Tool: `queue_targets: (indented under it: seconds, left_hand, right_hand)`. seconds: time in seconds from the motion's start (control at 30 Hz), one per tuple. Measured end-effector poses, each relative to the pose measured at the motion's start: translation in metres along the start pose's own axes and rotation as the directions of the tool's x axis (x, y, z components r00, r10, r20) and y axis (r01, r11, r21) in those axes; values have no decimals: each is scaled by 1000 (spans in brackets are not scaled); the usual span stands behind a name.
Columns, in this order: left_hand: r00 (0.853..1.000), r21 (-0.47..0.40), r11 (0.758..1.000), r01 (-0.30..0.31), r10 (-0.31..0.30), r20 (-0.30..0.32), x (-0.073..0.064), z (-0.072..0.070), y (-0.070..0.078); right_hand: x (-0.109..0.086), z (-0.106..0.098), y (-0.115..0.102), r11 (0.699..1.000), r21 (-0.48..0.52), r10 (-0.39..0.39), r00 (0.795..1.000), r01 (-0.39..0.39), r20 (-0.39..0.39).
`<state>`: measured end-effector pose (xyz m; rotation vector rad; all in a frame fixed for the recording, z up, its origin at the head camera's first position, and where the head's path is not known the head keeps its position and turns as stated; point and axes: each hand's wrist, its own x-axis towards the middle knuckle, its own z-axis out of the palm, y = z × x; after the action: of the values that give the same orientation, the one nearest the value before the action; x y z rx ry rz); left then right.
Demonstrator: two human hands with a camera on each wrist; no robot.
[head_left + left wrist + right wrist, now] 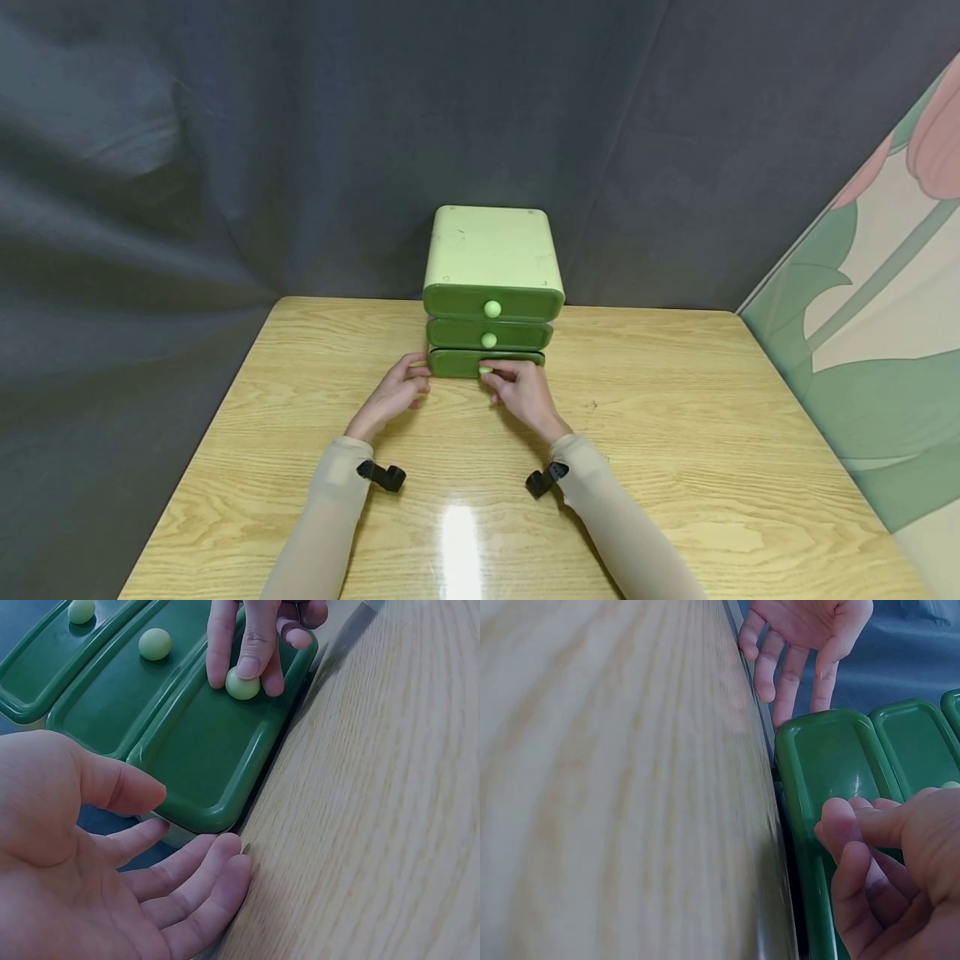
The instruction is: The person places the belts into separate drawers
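A small cabinet (492, 246) with a pale green top and three dark green drawers stands at the back of the table. My right hand (529, 397) pinches the round light green knob (241, 687) of the bottom drawer (454, 364) between thumb and fingers. In the right wrist view that knob is hidden behind the fingers. At the drawer's left end is my left hand (393, 395), its fingers spread and relaxed. The left fingertips come right up to the cabinet's lower left corner in the left wrist view. The middle drawer (454, 333) and top drawer (457, 301) have matching knobs.
Wood-grain tabletop (675, 433) spreads to both sides and in front of the cabinet. A dark curtain (360, 150) hangs close behind it and along the left. On the right, a panel with a flower print (885, 333) borders the table.
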<state>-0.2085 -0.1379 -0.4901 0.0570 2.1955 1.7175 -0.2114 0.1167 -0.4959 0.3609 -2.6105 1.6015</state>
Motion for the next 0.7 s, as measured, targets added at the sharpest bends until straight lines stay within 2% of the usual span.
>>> queue_targets:
  seconds: [0.7]
  left_hand:
    - [1000, 20, 1000, 8, -8, -1, -3, 2, 3]
  right_hand:
    - [5, 1, 2, 998, 27, 51, 999, -51, -8]
